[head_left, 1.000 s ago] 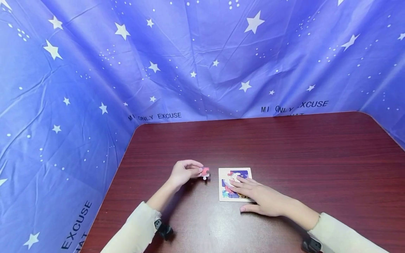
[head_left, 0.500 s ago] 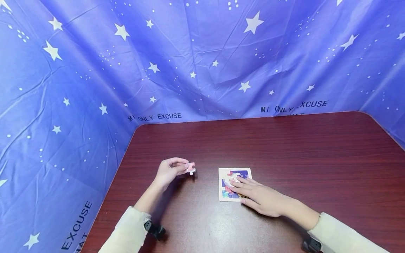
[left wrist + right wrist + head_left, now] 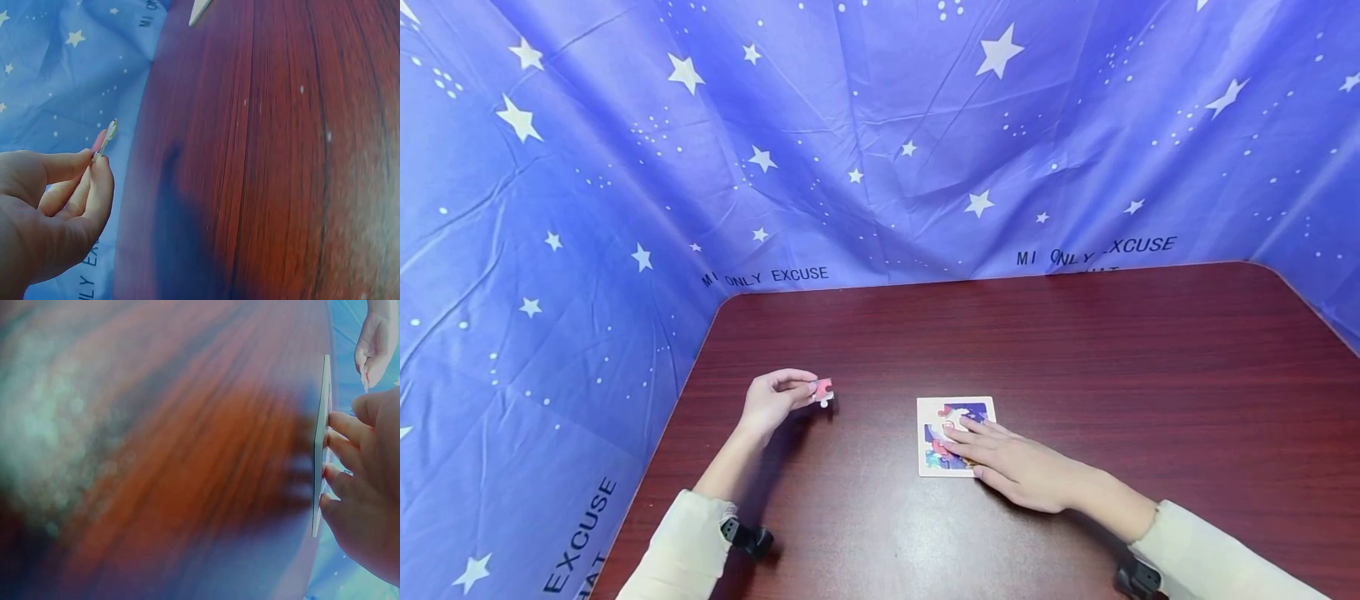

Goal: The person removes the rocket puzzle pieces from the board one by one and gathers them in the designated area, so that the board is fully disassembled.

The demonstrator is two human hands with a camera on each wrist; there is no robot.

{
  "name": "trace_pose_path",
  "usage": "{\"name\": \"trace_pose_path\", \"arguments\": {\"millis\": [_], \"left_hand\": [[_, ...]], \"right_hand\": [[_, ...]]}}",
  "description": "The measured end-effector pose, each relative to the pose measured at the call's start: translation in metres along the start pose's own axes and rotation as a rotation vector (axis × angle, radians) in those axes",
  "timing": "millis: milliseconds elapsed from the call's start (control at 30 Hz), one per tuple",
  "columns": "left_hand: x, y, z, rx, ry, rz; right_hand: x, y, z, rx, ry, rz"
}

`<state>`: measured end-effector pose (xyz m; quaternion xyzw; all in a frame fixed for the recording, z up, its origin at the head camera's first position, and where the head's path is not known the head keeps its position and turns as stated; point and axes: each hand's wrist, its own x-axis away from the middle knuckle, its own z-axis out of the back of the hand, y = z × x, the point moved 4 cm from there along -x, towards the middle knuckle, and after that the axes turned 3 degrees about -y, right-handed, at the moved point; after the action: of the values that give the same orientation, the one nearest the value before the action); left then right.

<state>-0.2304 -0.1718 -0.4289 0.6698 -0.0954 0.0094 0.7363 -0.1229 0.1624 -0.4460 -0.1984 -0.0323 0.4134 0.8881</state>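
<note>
My left hand (image 3: 771,400) pinches a red and white jigsaw piece (image 3: 823,389) between thumb and fingers, held above the table to the left of the puzzle. In the left wrist view the jigsaw piece (image 3: 105,140) is seen nearly edge-on at the fingertips. A square puzzle board (image 3: 928,405) with a white frame and a purple, red and white picture lies flat on the table. My right hand (image 3: 1030,471) rests on it with fingers outstretched, covering its right part. Bare white backing shows at the board's upper left. The right wrist view has the board (image 3: 320,444) edge-on under the fingertips.
The dark red wooden table (image 3: 1075,350) has rounded far corners. A blue curtain (image 3: 880,142) with white stars and printed letters hangs behind it and along its left side. Black wrist cameras (image 3: 747,538) sit at both sleeves.
My left hand has carried the jigsaw piece leftward and slightly away, farther from the puzzle board. The right hand stays on the board, its thumb drawn in closer to the fingers.
</note>
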Motion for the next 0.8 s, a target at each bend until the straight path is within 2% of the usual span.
{"name": "trace_pose_path", "arguments": {"millis": [400,633,800], "left_hand": [[-0.002,-0.003,0.017,-0.163,0.002,0.062],[-0.006,-0.010,0.021,-0.239,0.000,0.043],[-0.010,-0.015,0.020,-0.265,-0.028,0.035]], "right_hand": [[-0.001,0.000,0.002,-0.004,-0.001,0.008],[0.001,-0.002,0.003,0.007,0.007,0.016],[0.001,-0.001,0.002,0.001,-0.001,0.002]]}}
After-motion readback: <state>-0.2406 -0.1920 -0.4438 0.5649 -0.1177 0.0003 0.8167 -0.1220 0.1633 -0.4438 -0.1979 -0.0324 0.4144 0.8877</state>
